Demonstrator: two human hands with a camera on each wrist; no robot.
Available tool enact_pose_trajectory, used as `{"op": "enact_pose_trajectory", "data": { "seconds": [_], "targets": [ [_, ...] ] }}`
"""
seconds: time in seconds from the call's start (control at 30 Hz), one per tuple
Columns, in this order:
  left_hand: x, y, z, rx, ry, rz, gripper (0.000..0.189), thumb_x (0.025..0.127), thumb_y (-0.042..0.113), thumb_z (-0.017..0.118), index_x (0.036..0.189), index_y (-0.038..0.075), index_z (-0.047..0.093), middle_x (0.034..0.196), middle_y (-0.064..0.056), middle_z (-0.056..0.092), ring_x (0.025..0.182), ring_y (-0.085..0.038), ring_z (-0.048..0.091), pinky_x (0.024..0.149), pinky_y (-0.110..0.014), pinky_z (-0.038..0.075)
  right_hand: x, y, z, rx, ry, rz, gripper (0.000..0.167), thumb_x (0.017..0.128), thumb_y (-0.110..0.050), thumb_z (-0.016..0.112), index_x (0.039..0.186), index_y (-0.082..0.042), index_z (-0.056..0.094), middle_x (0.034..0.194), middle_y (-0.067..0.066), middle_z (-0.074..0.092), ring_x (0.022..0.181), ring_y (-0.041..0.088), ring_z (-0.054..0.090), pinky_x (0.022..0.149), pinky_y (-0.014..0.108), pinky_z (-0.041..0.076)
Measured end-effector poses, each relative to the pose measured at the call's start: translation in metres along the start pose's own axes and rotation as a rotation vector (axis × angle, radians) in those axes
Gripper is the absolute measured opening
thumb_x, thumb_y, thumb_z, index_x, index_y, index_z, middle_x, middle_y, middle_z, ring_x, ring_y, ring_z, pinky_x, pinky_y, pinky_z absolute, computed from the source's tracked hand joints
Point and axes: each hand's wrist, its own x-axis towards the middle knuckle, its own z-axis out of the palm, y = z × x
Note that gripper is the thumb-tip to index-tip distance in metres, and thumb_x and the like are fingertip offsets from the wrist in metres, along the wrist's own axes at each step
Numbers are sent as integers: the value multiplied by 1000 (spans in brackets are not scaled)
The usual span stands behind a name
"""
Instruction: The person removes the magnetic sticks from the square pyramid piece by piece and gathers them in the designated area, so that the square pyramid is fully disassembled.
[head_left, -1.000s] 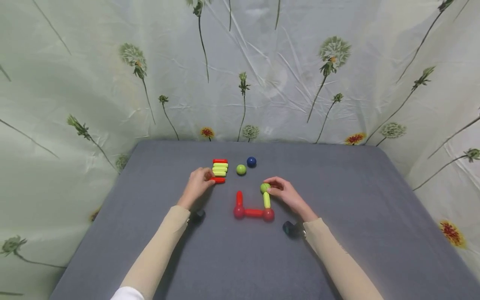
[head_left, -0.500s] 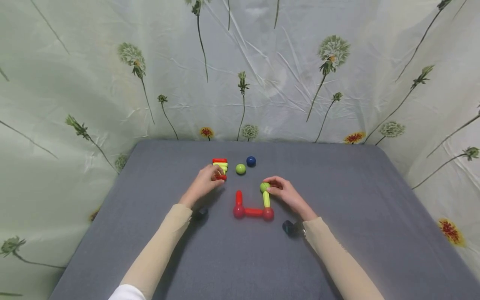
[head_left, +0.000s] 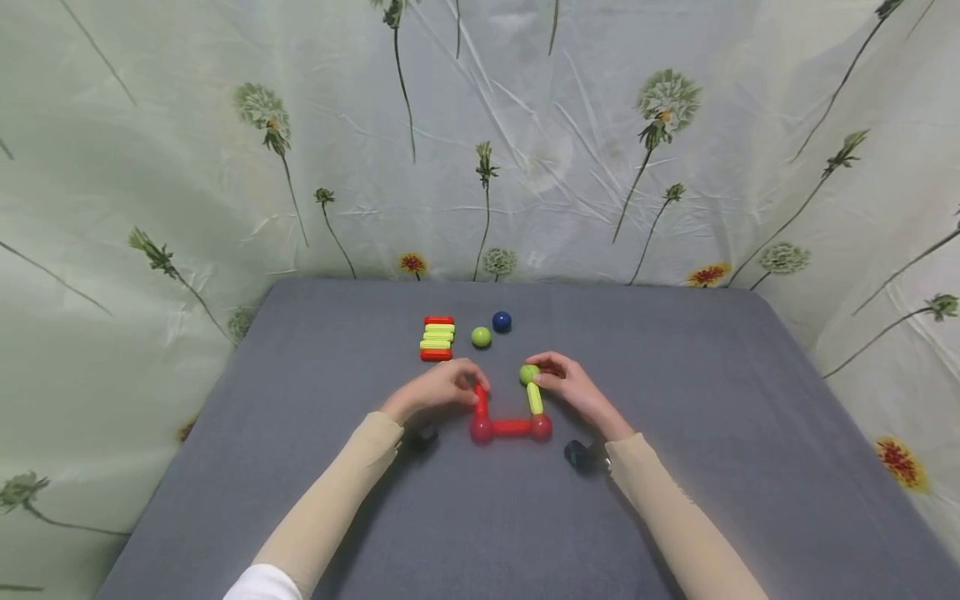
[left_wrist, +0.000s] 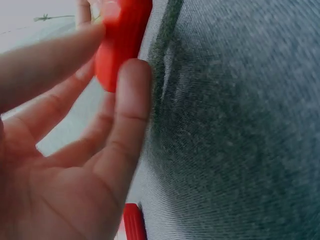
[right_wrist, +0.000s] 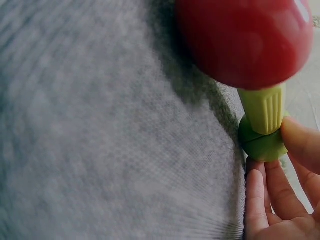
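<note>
Apparently pinching the red plastic-looking rod [head_left: 481,407] set against the left glossy red ball [head_left: 482,430] with left hand [head_left: 441,387], the glossy green ball [head_left: 528,373] capping the yellow ridged rod [head_left: 535,400] with right hand [head_left: 574,389]; may unseat either by tugging unevenly.

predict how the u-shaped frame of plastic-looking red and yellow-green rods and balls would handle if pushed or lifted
The frame probably won't roll far, since straight rods link its balls. Those rods look stiff, showing no visible bend. If lifted by one end, it might flex, as the rods meet the balls only end-on.
</note>
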Motion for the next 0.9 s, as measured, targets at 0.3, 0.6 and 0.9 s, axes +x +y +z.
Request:
{"op": "enact_pose_trajectory", "data": {
  "seconds": [0.3,0.6,0.9],
  "targets": [
    [1,1,3,-5,148,34,13,82,1,72,92,5,63,85,-1,63,74,-15,59,70,-29,49,3,13,-3,-17,17,18,33,94,-5,59,125,6,55,121,21,56,107,27,54,89,30,45],
    [-27,-14,-24,54,547,-219,16,80,-7,69,91,2,61,89,-11,64,79,-24,62,64,-31,48,4,18,-6,-25,21,8,32,94,-8,60,124,4,55,120,19,57,107,27,54,90,31,45],
    [-26,-31,-37,162,600,-282,15,79,-2,72,87,2,60,80,-10,60,75,-24,55,64,-32,46,5,16,-2,-15,18,31,31,94,-7,60,123,3,56,119,17,57,106,26,54,91,33,45]
  ]
}}
